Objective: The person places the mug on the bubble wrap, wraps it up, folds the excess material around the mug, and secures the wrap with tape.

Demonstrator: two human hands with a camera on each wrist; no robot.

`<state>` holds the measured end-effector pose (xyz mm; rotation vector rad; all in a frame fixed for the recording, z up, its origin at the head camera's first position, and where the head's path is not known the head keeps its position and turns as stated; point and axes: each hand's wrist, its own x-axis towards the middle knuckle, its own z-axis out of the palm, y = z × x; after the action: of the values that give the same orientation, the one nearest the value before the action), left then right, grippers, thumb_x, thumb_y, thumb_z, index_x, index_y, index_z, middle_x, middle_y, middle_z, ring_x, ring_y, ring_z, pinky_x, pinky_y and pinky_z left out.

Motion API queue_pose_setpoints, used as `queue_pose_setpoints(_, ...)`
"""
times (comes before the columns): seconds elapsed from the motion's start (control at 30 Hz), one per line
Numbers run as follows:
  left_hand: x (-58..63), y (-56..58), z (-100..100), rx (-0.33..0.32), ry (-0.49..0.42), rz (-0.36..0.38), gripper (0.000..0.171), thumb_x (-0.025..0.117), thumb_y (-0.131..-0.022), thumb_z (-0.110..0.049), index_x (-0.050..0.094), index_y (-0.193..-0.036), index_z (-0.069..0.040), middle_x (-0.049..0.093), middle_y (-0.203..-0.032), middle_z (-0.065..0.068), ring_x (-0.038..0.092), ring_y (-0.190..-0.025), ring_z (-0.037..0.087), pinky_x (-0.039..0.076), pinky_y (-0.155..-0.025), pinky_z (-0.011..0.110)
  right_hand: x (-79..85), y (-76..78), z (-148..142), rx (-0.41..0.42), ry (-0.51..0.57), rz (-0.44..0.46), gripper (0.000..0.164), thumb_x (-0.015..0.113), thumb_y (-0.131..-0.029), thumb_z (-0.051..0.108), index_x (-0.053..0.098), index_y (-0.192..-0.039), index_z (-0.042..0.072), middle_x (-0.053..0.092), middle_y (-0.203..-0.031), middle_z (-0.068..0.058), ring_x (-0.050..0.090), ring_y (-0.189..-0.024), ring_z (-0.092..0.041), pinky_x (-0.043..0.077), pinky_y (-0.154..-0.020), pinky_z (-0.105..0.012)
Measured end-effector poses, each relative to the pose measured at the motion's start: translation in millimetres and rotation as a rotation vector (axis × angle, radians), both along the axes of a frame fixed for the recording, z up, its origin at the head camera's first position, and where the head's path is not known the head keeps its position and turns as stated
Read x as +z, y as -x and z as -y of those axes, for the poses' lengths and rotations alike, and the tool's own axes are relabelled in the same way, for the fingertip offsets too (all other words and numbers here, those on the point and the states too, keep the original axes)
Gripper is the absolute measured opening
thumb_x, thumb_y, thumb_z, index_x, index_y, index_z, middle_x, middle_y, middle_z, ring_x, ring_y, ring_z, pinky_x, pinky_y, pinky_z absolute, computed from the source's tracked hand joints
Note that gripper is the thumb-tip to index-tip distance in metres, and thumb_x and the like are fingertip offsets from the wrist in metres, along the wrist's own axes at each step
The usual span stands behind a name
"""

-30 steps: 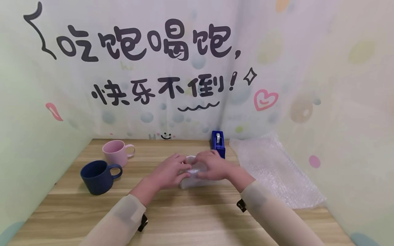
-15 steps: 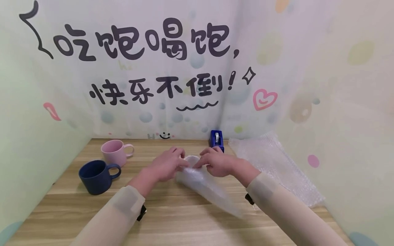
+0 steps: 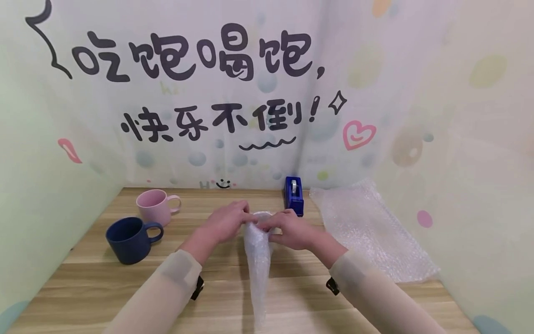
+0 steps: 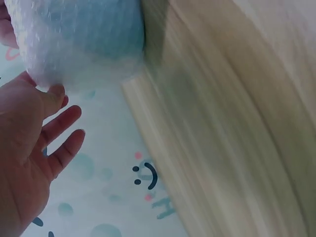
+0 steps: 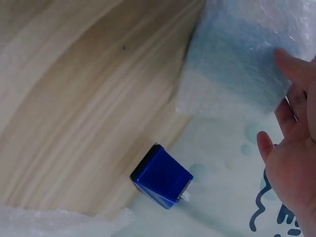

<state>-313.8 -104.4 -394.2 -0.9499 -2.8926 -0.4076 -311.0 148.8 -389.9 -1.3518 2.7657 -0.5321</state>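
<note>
At the middle of the table stands a roundish bundle of bubble wrap (image 3: 255,241), with a bluish thing showing faintly through the layers in both wrist views. A loose end of the wrap trails toward the front in the head view. My left hand (image 3: 225,221) pinches the wrap's top edge with thumb and forefinger, its other fingers spread in the left wrist view (image 4: 34,133). On the other side, my right hand (image 3: 294,230) holds the rim, the thumb (image 5: 291,66) pressed on the outer wrap. What lies inside is hidden by the wrap.
On the left stand a navy mug (image 3: 130,243) and a pink mug (image 3: 156,208). Behind the bundle is a blue tape dispenser (image 3: 294,197). A flat sheet of bubble wrap (image 3: 371,232) lies on the right. A printed curtain (image 3: 217,157) hangs behind the table.
The wrap's loose end first swung out to the front right and now hangs straight toward the front. Both hands have stayed at the bundle's top edge, the fingers shifting their hold.
</note>
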Motion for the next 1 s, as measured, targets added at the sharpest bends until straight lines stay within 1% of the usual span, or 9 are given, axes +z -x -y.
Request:
queue_pose_setpoints(0.07, -2.8, -1.4, 0.5, 0.031, -0.062, 0.066, 0.043, 0.064, -0.103, -0.011, 0.075, -0.142, -0.024, 0.060, -0.120, 0.003, 0.054, -0.092, 0.019, 0.049, -0.075, 0.032, -6.0, -0.4, 1.0, -0.012, 0.027, -0.022, 0.036, 0.077, -0.100, 0.010, 0.077, -0.136, 0.013, 0.082, -0.125, 0.001, 0.072, -0.124, -0.025, 0.037, -0.115, -0.059)
queue_pose_setpoints(0.13, -3.7, -3.4, -0.2, 0.072, -0.122, 0.140, 0.047, 0.065, -0.102, -0.030, 0.070, -0.148, -0.018, 0.060, -0.128, 0.003, 0.054, -0.092, 0.020, 0.049, -0.075, 0.033, -10.6, -1.3, 1.7, -0.030, 0.057, -0.029, 0.034, 0.077, -0.100, 0.009, 0.074, -0.134, 0.010, 0.082, -0.122, -0.001, 0.073, -0.121, -0.024, 0.037, -0.117, -0.061)
queue_pose_setpoints(0.3, -4.5, -3.9, -5.3, 0.097, -0.162, 0.164, 0.067, 0.072, -0.097, -0.064, 0.073, -0.145, -0.017, 0.061, -0.129, 0.004, 0.055, -0.096, 0.020, 0.050, -0.077, 0.033, -20.2, -9.6, 2.0, -0.067, 0.089, -0.144, 0.036, 0.080, -0.100, 0.009, 0.061, -0.130, 0.009, 0.077, -0.124, -0.003, 0.072, -0.121, -0.023, 0.042, -0.118, -0.058)
queue_pose_setpoints(0.43, -4.3, -3.9, -6.7, 0.098, -0.133, 0.159, 0.057, 0.073, -0.097, -0.065, 0.081, -0.134, -0.023, 0.057, -0.123, 0.003, 0.054, -0.102, 0.020, 0.051, -0.080, 0.033, -18.9, -32.0, -1.9, -0.001, 0.031, -0.344, 0.051, 0.088, -0.093, 0.015, 0.059, -0.135, 0.015, 0.064, -0.137, -0.007, 0.061, -0.129, -0.027, 0.050, -0.114, -0.053)
queue_pose_setpoints(0.57, -4.3, -3.3, -7.5, 0.083, -0.120, 0.157, 0.052, 0.073, -0.098, -0.064, 0.082, -0.129, -0.024, 0.059, -0.127, 0.004, 0.056, -0.107, 0.021, 0.053, -0.087, 0.037, -13.3, -62.6, -7.7, 0.187, -0.014, -0.440, 0.066, 0.095, -0.081, 0.029, 0.062, -0.137, 0.025, 0.057, -0.142, -0.004, 0.055, -0.131, -0.025, 0.051, -0.109, -0.050)
queue_pose_setpoints(0.73, -6.5, -2.0, -6.3, 0.034, -0.156, 0.123, 0.045, 0.073, -0.099, -0.057, 0.084, -0.125, -0.021, 0.061, -0.140, 0.012, 0.061, -0.121, 0.030, 0.056, -0.102, 0.048, -17.8, -78.9, -5.3, 0.338, 0.049, -0.685, 0.038, 0.093, -0.083, 0.035, 0.074, -0.114, 0.029, 0.069, -0.117, 0.010, 0.063, -0.114, -0.015, 0.054, -0.102, -0.038)
queue_pose_setpoints(0.83, -10.9, -1.8, -3.5, 0.004, -0.198, 0.127, 0.043, 0.074, -0.101, -0.052, 0.082, -0.128, -0.020, 0.059, -0.151, 0.016, 0.058, -0.137, 0.037, 0.050, -0.117, 0.055, -21.5, -71.8, -1.4, 0.303, 0.189, -0.805, 0.025, 0.093, -0.084, 0.029, 0.077, -0.102, 0.025, 0.075, -0.101, 0.014, 0.070, -0.101, -0.011, 0.056, -0.096, -0.034)
queue_pose_setpoints(0.9, -14.3, -2.0, -1.7, -0.011, -0.218, 0.140, 0.041, 0.074, -0.102, -0.047, 0.081, -0.133, -0.019, 0.057, -0.156, 0.017, 0.054, -0.144, 0.039, 0.046, -0.122, 0.059, -22.4, -63.3, 0.9, 0.228, 0.290, -0.792, 0.023, 0.093, -0.083, 0.028, 0.077, -0.098, 0.022, 0.077, -0.095, 0.012, 0.071, -0.092, -0.010, 0.056, -0.088, -0.033)
queue_pose_setpoints(1.0, -17.3, -2.5, -0.1, -0.025, -0.238, 0.147, 0.037, 0.074, -0.104, -0.035, 0.079, -0.135, -0.016, 0.056, -0.157, 0.016, 0.055, -0.145, 0.039, 0.047, -0.122, 0.059, -22.0, -48.9, 3.9, 0.072, 0.429, -0.689, 0.020, 0.093, -0.084, 0.025, 0.076, -0.091, 0.018, 0.076, -0.087, 0.007, 0.069, -0.081, -0.012, 0.054, -0.081, -0.034)
